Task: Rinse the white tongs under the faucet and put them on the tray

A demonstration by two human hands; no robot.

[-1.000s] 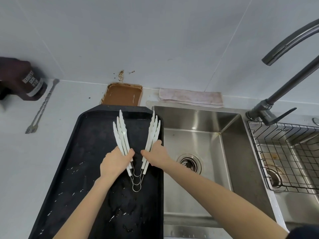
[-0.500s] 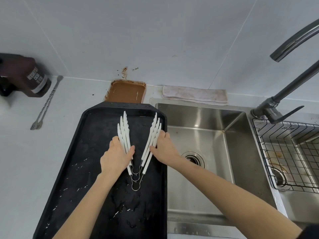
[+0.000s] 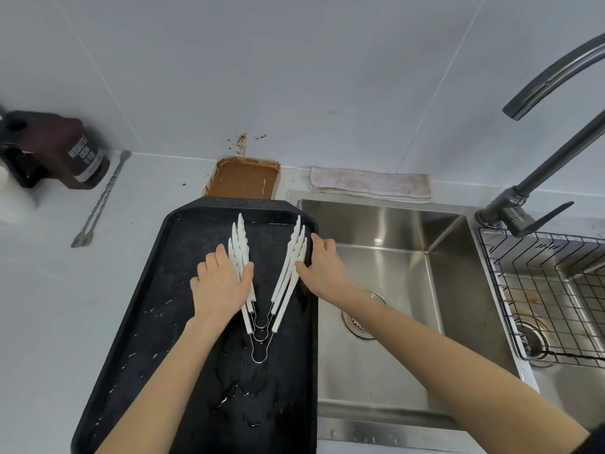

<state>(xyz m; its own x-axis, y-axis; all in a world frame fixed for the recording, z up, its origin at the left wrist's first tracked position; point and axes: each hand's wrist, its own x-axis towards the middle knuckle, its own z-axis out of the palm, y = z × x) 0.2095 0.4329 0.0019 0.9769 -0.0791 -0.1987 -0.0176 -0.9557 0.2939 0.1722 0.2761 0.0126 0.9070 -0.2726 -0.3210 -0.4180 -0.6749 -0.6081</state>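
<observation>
Several white tongs (image 3: 289, 270) lie nested in a V on the wet black tray (image 3: 137, 326), their wire loop ends pointing toward me. My left hand (image 3: 221, 285) presses on the left arms of the tongs, thumb on the inner side. My right hand (image 3: 322, 268) grips the right arms near the tray's right rim, thumb inside and fingers outside. The dark faucet (image 3: 553, 152) rises at the right, its spout above the sink (image 3: 393, 231); no water is running.
A brown-smeared small tray (image 3: 244, 178) and a folded stained cloth (image 3: 370, 185) lie at the back wall. A dark cocoa bottle (image 3: 62, 149) and a long metal fork (image 3: 98, 204) sit at left. A wire rack (image 3: 550, 296) fills the right basin.
Both hands have slid further up the tongs' arms, away from me, and the V has spread a little wider. The tongs stay on the tray.
</observation>
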